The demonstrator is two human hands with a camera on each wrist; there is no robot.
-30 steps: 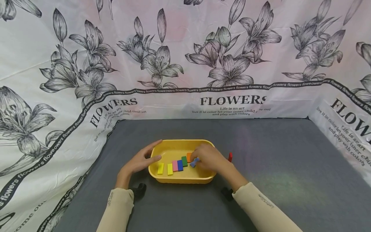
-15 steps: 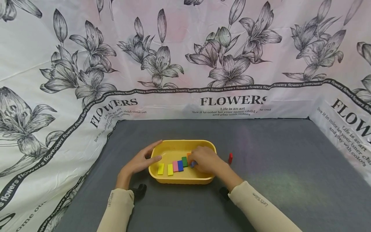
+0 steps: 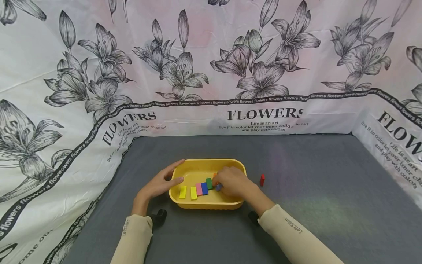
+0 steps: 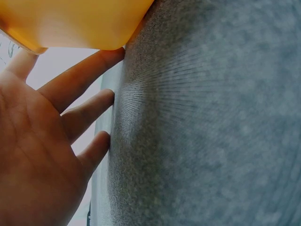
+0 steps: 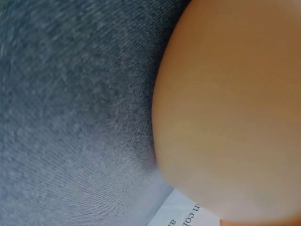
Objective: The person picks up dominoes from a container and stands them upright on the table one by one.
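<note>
In the head view a yellow plastic tub (image 3: 211, 205) stands on the grey table. My left hand (image 3: 160, 182) rests at its left end, thumb over the rim and fingers spread. The left wrist view shows the left hand (image 4: 42, 127) with straight fingers, the upper ones touching the tub (image 4: 80, 23). Inside, a curving row of small domino blocks runs rightward: a yellow block (image 3: 182, 192), another yellow block (image 3: 193, 193), pink (image 3: 199, 189), blue (image 3: 204, 188) and green (image 3: 209, 183). My right hand (image 3: 232, 182) reaches in and pinches a light-blue block (image 3: 218, 187); its fingertips are mostly hidden.
A red block (image 3: 262, 180) stands on the table right of the tub. An orange block (image 3: 215, 175) shows partly behind the right hand. White flower-printed cloth (image 3: 211, 121) borders the table behind and at the sides. The right wrist view mostly shows the tub's wall (image 5: 230, 117).
My right hand has shifted slightly left and lowered the light-blue block beside the row; its fingers now cover more of it. The left hand and tub stay put.
</note>
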